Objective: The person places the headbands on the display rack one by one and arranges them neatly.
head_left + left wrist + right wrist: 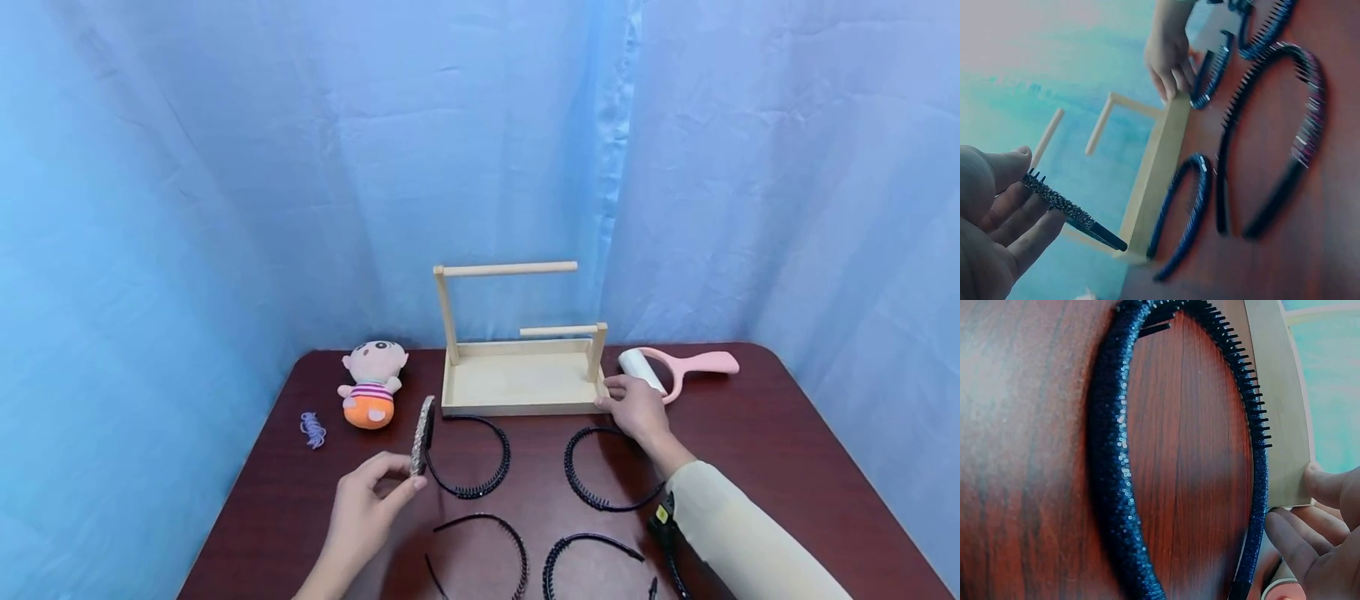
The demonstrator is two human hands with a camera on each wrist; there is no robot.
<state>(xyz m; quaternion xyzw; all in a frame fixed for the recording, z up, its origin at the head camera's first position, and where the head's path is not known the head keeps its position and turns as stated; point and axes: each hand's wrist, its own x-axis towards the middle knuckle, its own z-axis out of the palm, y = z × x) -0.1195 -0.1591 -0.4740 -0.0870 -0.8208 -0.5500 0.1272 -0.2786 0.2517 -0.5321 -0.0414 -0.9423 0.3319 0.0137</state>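
My left hand [363, 510] pinches a glittery headband [421, 440] between thumb and fingers, raised above the table; the left wrist view shows the comb teeth on its inner side. With my right hand [640, 408] I grip the front right corner of a wooden stand [517, 410], thumb and fingers on either side of its wall. This stand has a shallow tray and two posts, each with a horizontal bar, one tall and one short. Below my right hand lies a dark glittery toothed headband [1124, 444]. Another black headband [504, 467] lies just right of the held one.
Two more headbands, a left one [521, 546] and a right one [551, 567], lie near the front. A pig-like plush toy [372, 385] and a purple cord bundle [312, 429] lie left. A pink-handled lint roller [697, 363] lies right of the stand. Blue curtains hang behind.
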